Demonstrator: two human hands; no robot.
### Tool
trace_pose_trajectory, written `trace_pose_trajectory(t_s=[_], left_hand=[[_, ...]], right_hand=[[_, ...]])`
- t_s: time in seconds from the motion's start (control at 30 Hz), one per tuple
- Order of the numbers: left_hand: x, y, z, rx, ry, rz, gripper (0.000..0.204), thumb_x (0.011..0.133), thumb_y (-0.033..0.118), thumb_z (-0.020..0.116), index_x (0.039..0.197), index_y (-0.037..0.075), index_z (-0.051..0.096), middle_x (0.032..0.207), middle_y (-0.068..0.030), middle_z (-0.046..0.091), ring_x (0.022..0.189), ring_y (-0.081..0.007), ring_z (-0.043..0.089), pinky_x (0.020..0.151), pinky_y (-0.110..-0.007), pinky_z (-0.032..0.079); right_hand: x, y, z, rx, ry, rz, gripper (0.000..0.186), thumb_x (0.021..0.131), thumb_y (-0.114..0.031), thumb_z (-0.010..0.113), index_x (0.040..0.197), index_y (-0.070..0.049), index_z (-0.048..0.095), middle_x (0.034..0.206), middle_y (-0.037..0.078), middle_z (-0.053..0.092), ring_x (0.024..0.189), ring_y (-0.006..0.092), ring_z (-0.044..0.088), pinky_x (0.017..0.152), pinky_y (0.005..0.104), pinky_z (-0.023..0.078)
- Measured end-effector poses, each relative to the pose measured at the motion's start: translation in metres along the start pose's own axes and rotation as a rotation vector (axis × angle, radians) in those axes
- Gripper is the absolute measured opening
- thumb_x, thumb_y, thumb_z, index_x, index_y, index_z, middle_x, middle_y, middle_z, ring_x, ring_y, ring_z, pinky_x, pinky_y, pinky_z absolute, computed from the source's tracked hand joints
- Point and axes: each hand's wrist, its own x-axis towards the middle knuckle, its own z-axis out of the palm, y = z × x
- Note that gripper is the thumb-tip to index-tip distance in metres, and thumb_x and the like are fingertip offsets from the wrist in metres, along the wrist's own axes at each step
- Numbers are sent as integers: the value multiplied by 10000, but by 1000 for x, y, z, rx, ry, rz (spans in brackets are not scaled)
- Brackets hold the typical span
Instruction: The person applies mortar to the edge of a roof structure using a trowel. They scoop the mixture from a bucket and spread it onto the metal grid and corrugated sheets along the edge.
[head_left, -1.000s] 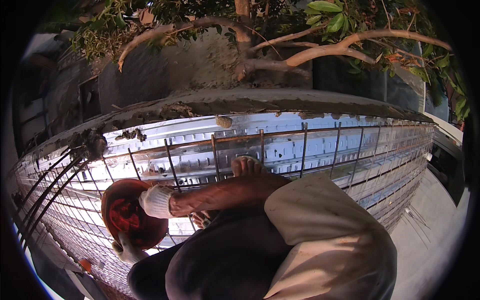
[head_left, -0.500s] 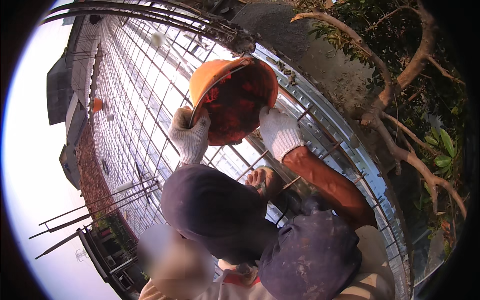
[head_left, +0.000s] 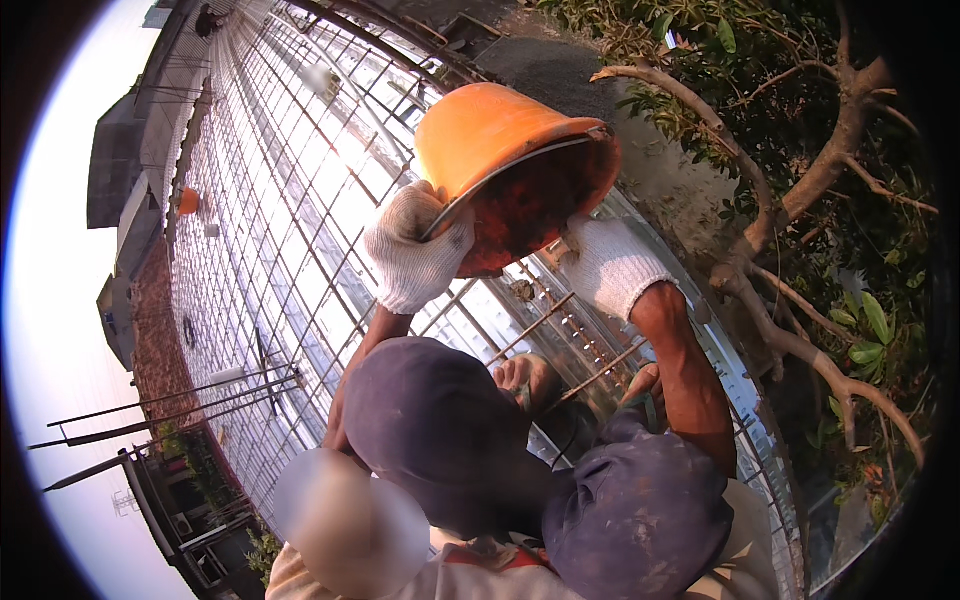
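Observation:
An orange bucket (head_left: 500, 130) is tilted in front of me, its mouth turned toward me and downward. Its inside looks dark and reddish, with no contents I can make out. My left hand (head_left: 420, 245), in a white knitted glove, is closed on the rim at the left, where a thin wire handle runs along the mouth. My right hand (head_left: 615, 265), gloved alike, grips the rim's lower right side, its fingertips partly hidden. A small brown lump (head_left: 522, 290) shows just below the rim, but whether it is falling or resting I cannot tell.
Beneath the bucket, a rebar grid (head_left: 300, 210) spans shiny metal sheeting. My dark-clothed knees (head_left: 430, 420) are bent in front of me, feet (head_left: 530, 380) beyond them. Tree branches (head_left: 790, 200) stand at the right. Another orange bucket (head_left: 187, 201) sits far left, and loose bars (head_left: 170, 410) jut out nearer.
Both hands have moved the bucket to the right and slightly upward in view. It is tipped further over, showing more of its outer side and less of its inside.

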Motion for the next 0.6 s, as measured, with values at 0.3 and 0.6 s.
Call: trace_pose_trajectory(t_s=[0.3,0.6], left_hand=[[9,6,-16,-392,19,-423,225,752,70,844,848,32,644,772,-10,674,678,-65,609,589,-264,500],[-17,-6,40,-113,61,-579,393,884,338,845,798,42,601,672,7,584,608,-71,524,556,-267,440]], right_hand=[[-15,3,3,529,-153,-132,391,883,-318,748,1092,8,692,932,221,700,904,340,715,800,421,536],[-56,10,38,1013,-275,85,306,912,-199,757,1116,24,710,868,57,708,755,78,607,681,284,508]])
